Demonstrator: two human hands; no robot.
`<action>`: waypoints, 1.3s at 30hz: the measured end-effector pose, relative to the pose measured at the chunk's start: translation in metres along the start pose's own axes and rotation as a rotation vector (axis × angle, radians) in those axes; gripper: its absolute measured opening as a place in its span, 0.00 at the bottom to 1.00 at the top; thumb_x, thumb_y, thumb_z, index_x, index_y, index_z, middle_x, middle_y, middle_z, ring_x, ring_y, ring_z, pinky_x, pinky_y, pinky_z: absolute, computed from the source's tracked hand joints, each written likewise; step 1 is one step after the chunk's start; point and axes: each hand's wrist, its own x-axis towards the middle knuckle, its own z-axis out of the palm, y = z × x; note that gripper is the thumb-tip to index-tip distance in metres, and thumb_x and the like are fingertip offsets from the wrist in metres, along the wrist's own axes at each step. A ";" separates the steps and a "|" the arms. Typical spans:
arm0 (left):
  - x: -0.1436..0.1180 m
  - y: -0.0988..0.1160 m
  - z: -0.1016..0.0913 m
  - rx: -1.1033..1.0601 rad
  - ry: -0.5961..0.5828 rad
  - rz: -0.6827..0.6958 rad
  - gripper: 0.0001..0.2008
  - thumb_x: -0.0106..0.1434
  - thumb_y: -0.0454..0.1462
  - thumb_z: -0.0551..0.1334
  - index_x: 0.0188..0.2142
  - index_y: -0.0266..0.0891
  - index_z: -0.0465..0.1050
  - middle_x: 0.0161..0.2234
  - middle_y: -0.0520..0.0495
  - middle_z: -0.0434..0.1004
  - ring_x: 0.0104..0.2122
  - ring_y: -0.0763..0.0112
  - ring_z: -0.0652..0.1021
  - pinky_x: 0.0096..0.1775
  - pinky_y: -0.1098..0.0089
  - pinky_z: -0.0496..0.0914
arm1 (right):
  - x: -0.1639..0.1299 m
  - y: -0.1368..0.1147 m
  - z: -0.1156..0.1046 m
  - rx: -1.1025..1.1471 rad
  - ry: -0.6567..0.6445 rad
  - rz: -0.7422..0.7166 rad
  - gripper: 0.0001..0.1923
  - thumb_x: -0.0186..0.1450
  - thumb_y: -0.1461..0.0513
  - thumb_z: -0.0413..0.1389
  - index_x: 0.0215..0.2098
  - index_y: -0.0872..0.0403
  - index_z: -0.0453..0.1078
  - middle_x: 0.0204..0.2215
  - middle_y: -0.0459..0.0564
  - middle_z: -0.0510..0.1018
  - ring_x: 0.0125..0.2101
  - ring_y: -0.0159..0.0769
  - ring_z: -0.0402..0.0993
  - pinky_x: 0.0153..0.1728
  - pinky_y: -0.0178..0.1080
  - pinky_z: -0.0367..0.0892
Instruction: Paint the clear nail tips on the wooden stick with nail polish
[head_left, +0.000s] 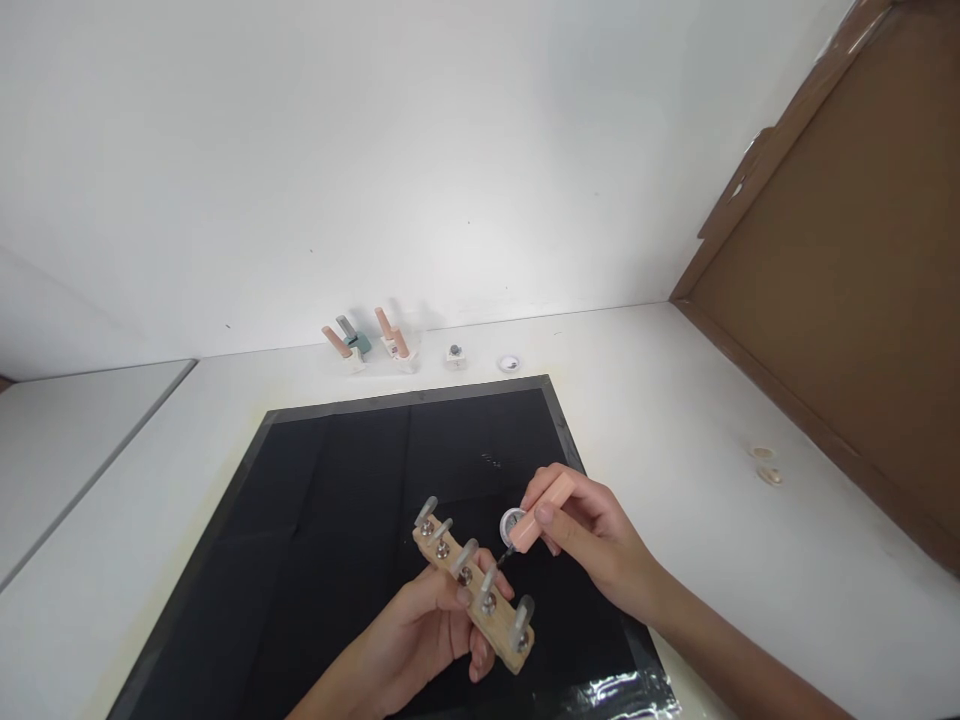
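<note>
My left hand (pixel 420 640) holds a wooden bar (pixel 474 590) from below, tilted toward the lower right. Several clear nail tips stand in a row on metal studs along the bar. My right hand (pixel 592 535) pinches a peach-coloured brush cap (pixel 544 512), whose thin dark brush points down-left at one of the middle nail tips (pixel 489 580). A small round open jar (pixel 512 522) rests on the black mat just behind the brush.
A black mat (pixel 337 500) covers the white table before me. Along the back wall stand small polish bottles with peach caps (pixel 345 348) (pixel 394 340), a tiny pot (pixel 454 354) and a round lid (pixel 509 363). A brown cardboard panel (pixel 847 270) leans at right.
</note>
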 end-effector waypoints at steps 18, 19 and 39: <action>0.001 0.002 0.004 0.149 0.053 -0.024 0.09 0.51 0.33 0.59 0.31 0.32 0.73 0.21 0.48 0.71 0.18 0.76 0.70 0.22 0.74 0.64 | 0.000 0.001 0.001 0.042 -0.067 0.019 0.13 0.64 0.54 0.53 0.27 0.54 0.66 0.23 0.45 0.71 0.19 0.27 0.64 0.20 0.33 0.58; 0.001 0.002 0.004 0.156 0.051 -0.024 0.09 0.51 0.33 0.59 0.31 0.32 0.73 0.21 0.48 0.71 0.18 0.76 0.70 0.22 0.74 0.64 | 0.001 0.001 0.001 0.034 -0.068 0.020 0.12 0.64 0.55 0.53 0.27 0.54 0.66 0.24 0.45 0.70 0.19 0.27 0.63 0.20 0.33 0.58; -0.002 0.003 0.003 0.128 0.049 -0.018 0.08 0.49 0.31 0.60 0.31 0.34 0.72 0.30 0.47 0.75 0.20 0.75 0.72 0.23 0.74 0.67 | 0.002 -0.003 0.003 -0.038 -0.003 0.035 0.15 0.65 0.58 0.53 0.21 0.54 0.62 0.20 0.45 0.73 0.21 0.29 0.65 0.22 0.33 0.59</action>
